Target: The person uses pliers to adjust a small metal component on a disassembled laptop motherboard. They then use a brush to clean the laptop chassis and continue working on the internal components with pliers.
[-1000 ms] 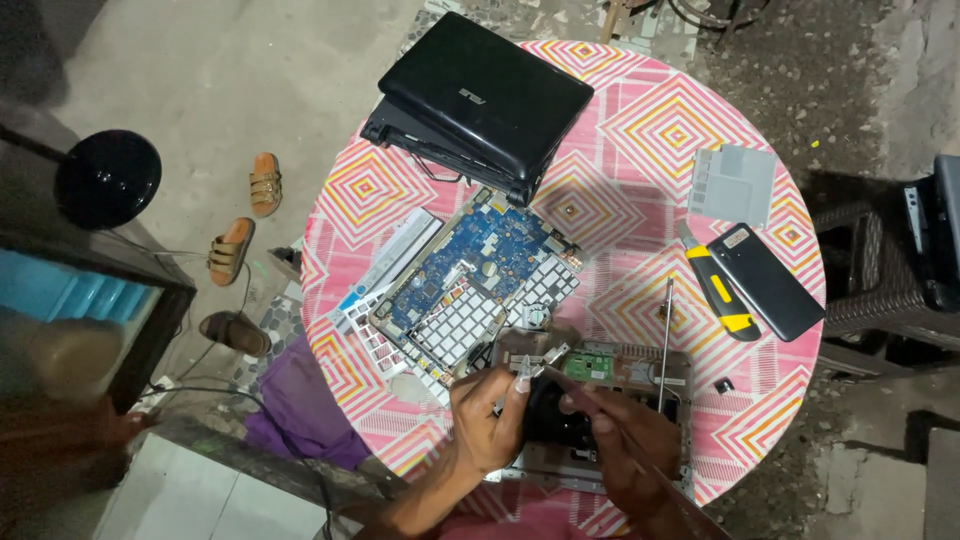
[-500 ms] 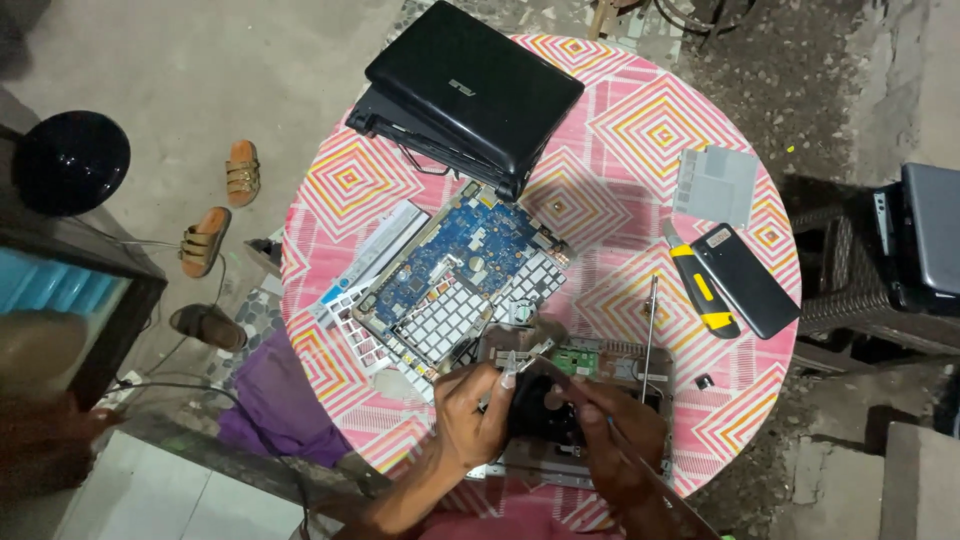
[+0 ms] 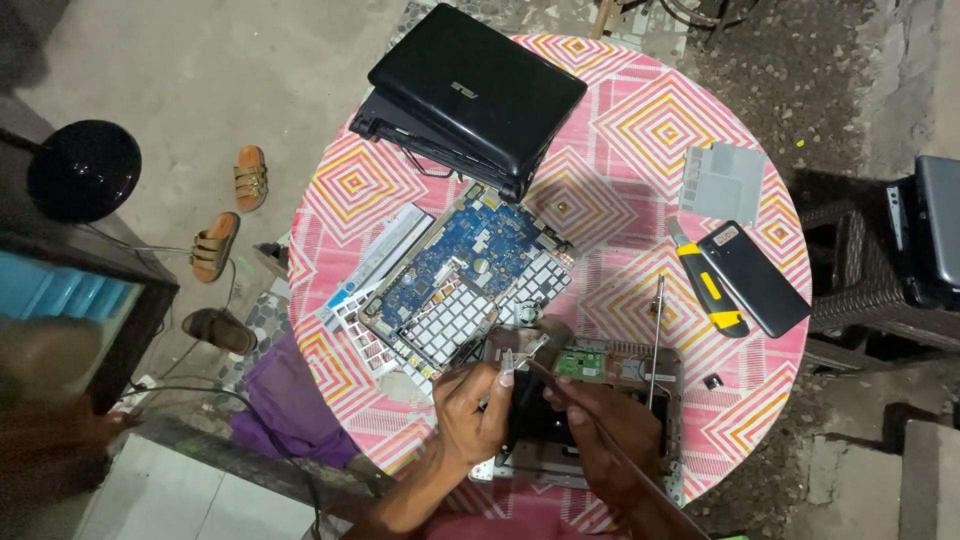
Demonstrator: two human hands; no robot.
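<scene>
My left hand (image 3: 472,408) pinches a small metal tool, like tweezers (image 3: 508,362), at the near edge of the table. My right hand (image 3: 600,432) grips a long thin dark tool (image 3: 640,475) whose tip points up-left toward the tweezers. Both hands rest over an opened laptop base (image 3: 655,395) with a small green board (image 3: 581,362) in it. Just beyond lies a blue motherboard (image 3: 460,250) on a white keyboard frame (image 3: 455,320).
The round table (image 3: 650,110) has a pink patterned cloth. It bears a black closed laptop (image 3: 470,90), a grey pad (image 3: 722,182), a black phone (image 3: 755,280), a yellow-black knife (image 3: 705,290) and a loose screwdriver (image 3: 655,335). Sandals (image 3: 215,245) lie on the floor at left. A dark chair (image 3: 880,270) stands at right.
The view has shifted slightly. Both hands stay over the opened laptop base, and the right hand's tool tip has come closer to the left hand's tweezers.
</scene>
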